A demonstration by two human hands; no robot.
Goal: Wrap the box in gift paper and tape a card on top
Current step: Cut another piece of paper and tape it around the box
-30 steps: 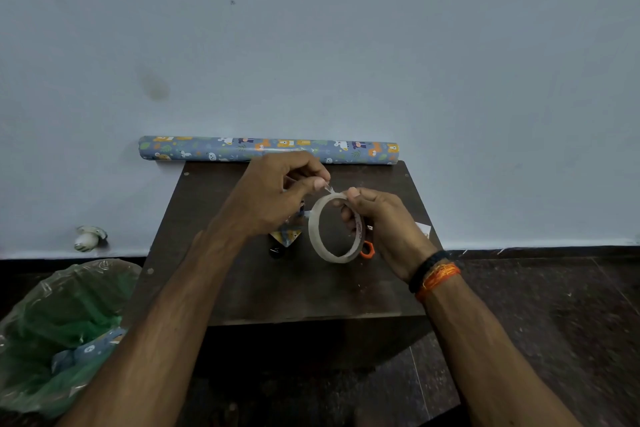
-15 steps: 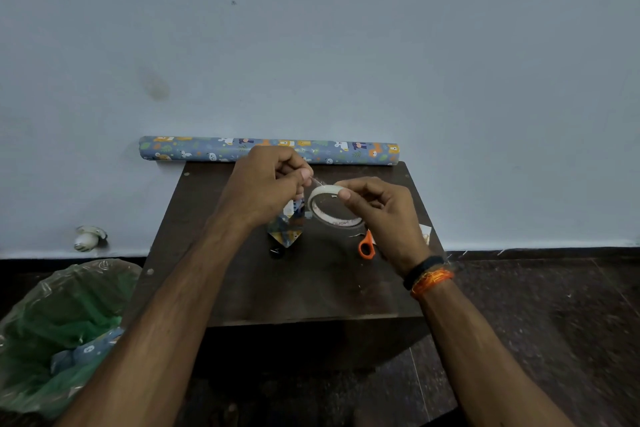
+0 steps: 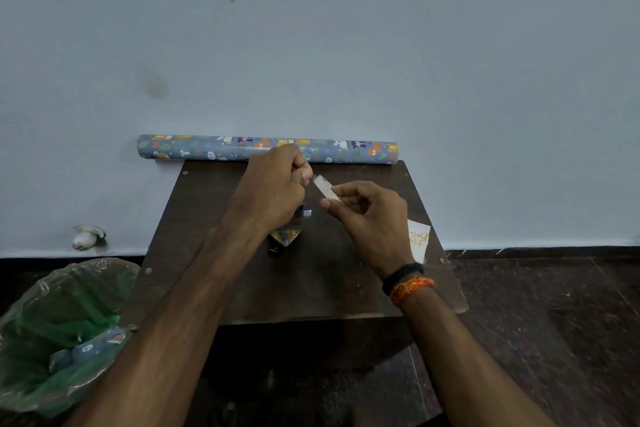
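Note:
My right hand (image 3: 370,218) holds a clear tape roll (image 3: 325,188), seen edge-on above the small dark table (image 3: 311,288). My left hand (image 3: 273,189) pinches the tape's free end just left of the roll. Under my left hand sits the small box wrapped in blue patterned gift paper (image 3: 287,236), mostly hidden by the hand. A white card (image 3: 418,240) with yellow writing lies at the table's right edge, partly behind my right wrist. The gift paper roll (image 3: 207,147) lies along the table's far edge against the wall.
A green plastic bag (image 3: 59,329) with paper scraps stands on the floor at the lower left. A small white object (image 3: 86,236) sits by the wall at the left. The pale wall rises right behind the table. Dark floor lies to the right.
The tape roll has turned from face-on to edge-on and risen a little toward the wall. Both hands shifted slightly right; the orange scissors are now hidden behind my right hand.

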